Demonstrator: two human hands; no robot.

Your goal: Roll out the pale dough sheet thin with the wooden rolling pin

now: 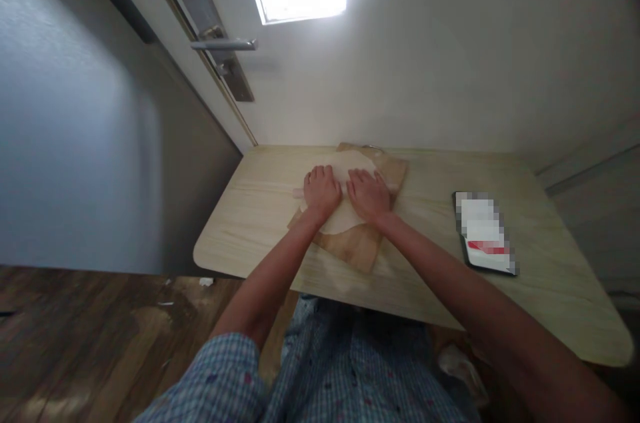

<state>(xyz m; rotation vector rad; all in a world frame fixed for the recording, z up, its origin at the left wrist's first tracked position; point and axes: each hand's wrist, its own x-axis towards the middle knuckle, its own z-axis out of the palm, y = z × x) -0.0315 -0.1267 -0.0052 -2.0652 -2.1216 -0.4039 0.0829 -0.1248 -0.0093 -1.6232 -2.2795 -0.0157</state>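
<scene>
A flat, pale sheet of dough point(345, 217) lies spread over a brown wooden board point(353, 251), which sits at an angle on the light wooden table. Across the dough runs a thin rolling pin point(299, 193), whose left end shows beside my left hand point(322, 191). That hand rests palm down on the pin, its fingers pointing away from me. My right hand point(369, 195) lies palm down over the right part of the same pin, its fingers bent slightly. Between the two hands there is a small gap. The palms hide most of the pin.
A phone point(485, 233) with a partly blurred screen lies on the table point(425, 296) to the right. Behind the table stands a white door with a metal handle point(225, 45). A grey panel point(75, 143) is at the left. White scraps lie on the wooden floor.
</scene>
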